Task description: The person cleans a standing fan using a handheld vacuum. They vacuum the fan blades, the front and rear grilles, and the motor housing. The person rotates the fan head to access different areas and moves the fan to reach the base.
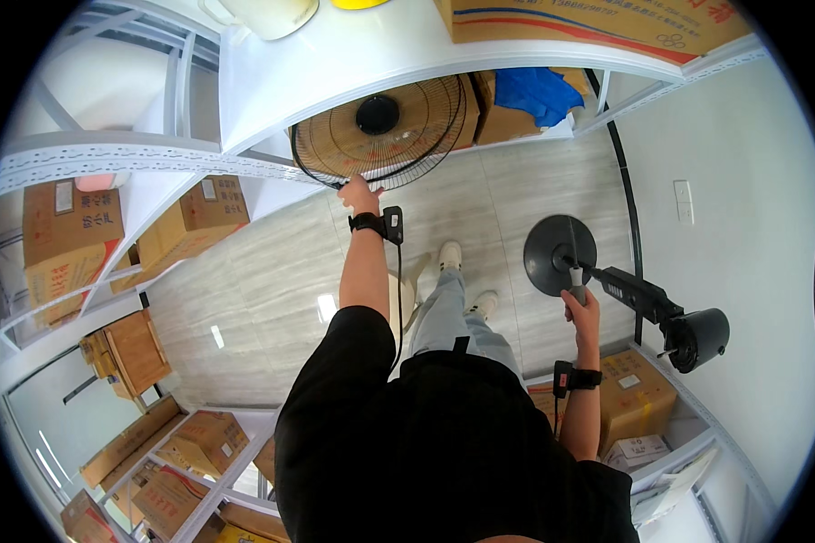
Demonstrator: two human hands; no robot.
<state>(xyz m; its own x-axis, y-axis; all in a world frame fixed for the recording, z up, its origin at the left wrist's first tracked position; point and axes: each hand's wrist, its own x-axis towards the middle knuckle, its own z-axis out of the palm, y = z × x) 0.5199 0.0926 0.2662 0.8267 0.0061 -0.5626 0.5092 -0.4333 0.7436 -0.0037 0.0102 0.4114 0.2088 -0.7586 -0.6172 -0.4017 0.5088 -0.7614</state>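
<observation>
My left hand [360,195] grips the rim of a round black wire fan grille [414,146] with a black centre disc. The grille is held up in front of the lower shelf. In my right hand [584,313] is a slim hand tool [576,277] with a grey and white handle; its thin shaft points away from me, its exact kind unclear. Beyond that hand stands a black pedestal fan, its round base [543,254] on the floor. The fan's motor head [696,339] leans to the right, without a grille, and a bare spindle shows.
White metal shelving [278,102] runs ahead and to the left, holding cardboard boxes [75,231]. A blue cloth or bag [536,95] lies on the lower shelf. More boxes [635,394] sit behind on the right. The white wall [733,170] is close to the fan head.
</observation>
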